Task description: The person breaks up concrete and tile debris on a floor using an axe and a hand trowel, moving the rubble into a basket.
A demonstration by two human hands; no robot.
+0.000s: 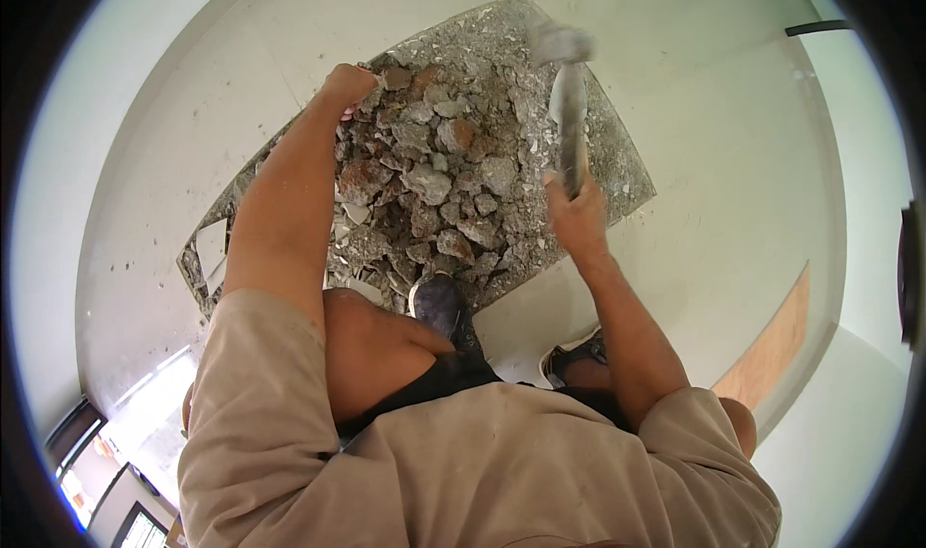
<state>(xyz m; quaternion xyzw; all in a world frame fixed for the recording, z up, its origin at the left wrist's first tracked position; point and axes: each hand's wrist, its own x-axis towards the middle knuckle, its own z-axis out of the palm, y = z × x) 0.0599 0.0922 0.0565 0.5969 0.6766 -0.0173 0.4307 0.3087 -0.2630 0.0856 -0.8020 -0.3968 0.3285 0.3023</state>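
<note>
My right hand (579, 222) is wrapped round the dark handle of a hammer (572, 133). Its head, smeared by motion, is up over the far right part of a broken patch of floor (622, 167). At the far left edge of the rubble pile (429, 183) is my left hand (349, 85), with its fingers curled closed. What they grip, if anything, is mostly hidden behind the hand. Grey and reddish-brown chunks of mortar or concrete lie heaped between my two hands, with small pale chips scattered to the right.
Pale floor tiles (714, 133) surround the broken patch. My dark shoe (439, 307) is against the near edge of the rubble. Broken pale tile pieces (211, 249) lie at the left. A brown board (772, 331) is on the right near the wall. A doorway (82, 442) shows at lower left.
</note>
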